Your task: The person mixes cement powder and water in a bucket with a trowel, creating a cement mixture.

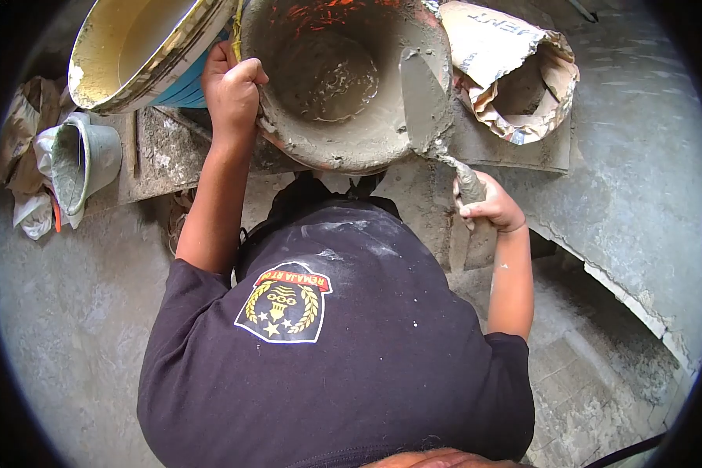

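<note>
My left hand (234,97) is closed at the left rim of a cement-coated bucket (343,152), beside a yellowish strap; what its fingers wrap round is partly hidden. Wet grey mix (342,86) lies in the bottom of that bucket, with orange showing on the far inner wall. On the right, my right hand (487,203) grips the mortar-covered handle of a trowel (425,101). The trowel's blade points away from me, over the right part of the bucket's rim, and is coated in grey mortar.
At the upper left, a large tilted bucket (93,70) holds cloudy liquid. A small grey pail (101,156) lies on its side near plastic and paper scraps. An open cement bag (515,62) rests on the board (550,148) at the right. A broken concrete edge (632,300) runs at lower right.
</note>
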Tool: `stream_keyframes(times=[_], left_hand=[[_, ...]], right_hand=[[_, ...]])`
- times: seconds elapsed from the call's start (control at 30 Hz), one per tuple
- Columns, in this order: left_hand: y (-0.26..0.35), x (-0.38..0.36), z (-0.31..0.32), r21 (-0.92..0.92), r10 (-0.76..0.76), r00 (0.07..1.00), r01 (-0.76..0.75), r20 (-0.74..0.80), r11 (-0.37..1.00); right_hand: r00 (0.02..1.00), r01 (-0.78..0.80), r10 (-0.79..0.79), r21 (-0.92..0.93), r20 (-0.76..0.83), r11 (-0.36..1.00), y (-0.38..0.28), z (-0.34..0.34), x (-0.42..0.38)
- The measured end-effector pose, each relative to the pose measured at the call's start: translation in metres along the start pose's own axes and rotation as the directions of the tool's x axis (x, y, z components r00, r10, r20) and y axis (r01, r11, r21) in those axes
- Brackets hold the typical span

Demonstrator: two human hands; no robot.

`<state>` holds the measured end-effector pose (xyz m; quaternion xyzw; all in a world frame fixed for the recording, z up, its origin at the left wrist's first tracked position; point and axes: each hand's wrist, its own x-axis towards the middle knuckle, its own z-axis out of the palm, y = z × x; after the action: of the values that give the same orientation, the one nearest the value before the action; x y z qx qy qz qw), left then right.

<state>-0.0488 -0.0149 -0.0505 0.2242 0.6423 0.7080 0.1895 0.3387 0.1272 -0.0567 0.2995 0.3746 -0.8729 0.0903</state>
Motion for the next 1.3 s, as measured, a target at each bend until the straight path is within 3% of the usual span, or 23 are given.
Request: stream_keyframes(times=[0.03, 0.07, 0.1, 0.13, 0.2, 0.27, 0.33, 0.57, 0.7, 0.8, 0.9, 0.97, 1.07, 1.2, 1.27, 1.3], left_hand=[[0.001, 0.0, 0.0, 0.008, -0.001, 1.0, 0.001, 0.004, 1.0], [0.001, -0.001, 0.0, 0.017, -0.001, 1.0, 0.001, 0.01, 1.0], [0.0, 0.0, -0.001, 0.019, -0.004, 1.0, 0.004, 0.008, 1.0], [-0.003, 0.001, -0.003, 0.024, 0.008, 1.0, -0.008, 0.011, 1.0], [-0.003, 0.001, -0.001, 0.029, 0.017, 1.0, -0.017, 0.016, 0.999], [0.001, 0.0, 0.002, -0.023, -0.015, 0.999, 0.015, -0.029, 1.0], [-0.003, 0.002, 0.0, -0.021, -0.012, 1.0, 0.012, -0.023, 1.0], [-0.01, 0.015, -0.009, 0.027, 0.016, 0.998, -0.018, 0.059, 0.999], [-0.005, 0.014, -0.004, 0.013, 0.006, 1.0, -0.006, 0.014, 1.0], [-0.013, 0.015, -0.013, 0.047, 0.046, 0.996, -0.05, 0.078, 0.998], [-0.017, 0.018, -0.015, 0.008, 0.024, 0.996, -0.024, 0.087, 1.0], [-0.017, 0.021, -0.016, 0.01, 0.024, 0.994, -0.025, 0.11, 1.0], [-0.015, 0.02, -0.014, 0.024, -0.008, 0.994, 0.005, 0.105, 1.0], [-0.015, 0.018, -0.006, -0.043, 0.024, 0.997, -0.021, 0.068, 0.999], [-0.01, 0.017, -0.003, 0.016, 0.065, 0.995, -0.067, 0.079, 0.998], [-0.011, 0.017, -0.005, 0.007, 0.067, 0.995, -0.068, 0.08, 0.998]], right_hand=[[0.987, 0.044, -0.088, -0.306, -0.132, 0.951, 0.003, -0.003, 0.001], [0.951, 0.041, -0.211, -0.584, -0.226, 0.81, 0.003, -0.001, 0.002], [0.907, -0.031, -0.26, -0.667, -0.332, 0.744, 0.003, 0.006, 0.002], [0.907, -0.032, -0.257, -0.664, -0.333, 0.747, 0.006, 0.011, 0.006], [0.789, -0.098, -0.452, -0.813, -0.415, 0.575, 0.014, 0.017, 0.013], [0.779, -0.1, -0.453, -0.8, -0.433, 0.592, 0.022, 0.019, 0.02], [0.819, -0.108, -0.356, -0.731, -0.449, 0.674, 0.03, 0.013, 0.026], [0.858, -0.148, -0.338, -0.816, -0.387, 0.558, 0.036, -0.017, 0.038], [0.845, -0.168, -0.373, -0.851, -0.384, 0.497, 0.056, -0.038, 0.026], [0.835, -0.292, -0.277, -0.809, -0.476, 0.511, 0.068, -0.045, 0.012], [0.764, -0.336, -0.32, -0.768, -0.561, 0.545, 0.07, -0.033, -0.009], [0.684, -0.361, -0.439, -0.794, -0.582, 0.488, 0.068, -0.027, -0.026], [0.611, -0.484, -0.497, -0.788, -0.616, 0.381, 0.058, -0.001, -0.057], [0.564, -0.532, -0.522, -0.765, -0.64, 0.362, 0.016, 0.061, -0.078], [0.587, -0.458, -0.619, -0.844, -0.523, 0.279, -0.003, 0.088, -0.081], [0.615, -0.461, -0.647, -0.871, -0.451, 0.169, -0.01, 0.097, -0.081]])
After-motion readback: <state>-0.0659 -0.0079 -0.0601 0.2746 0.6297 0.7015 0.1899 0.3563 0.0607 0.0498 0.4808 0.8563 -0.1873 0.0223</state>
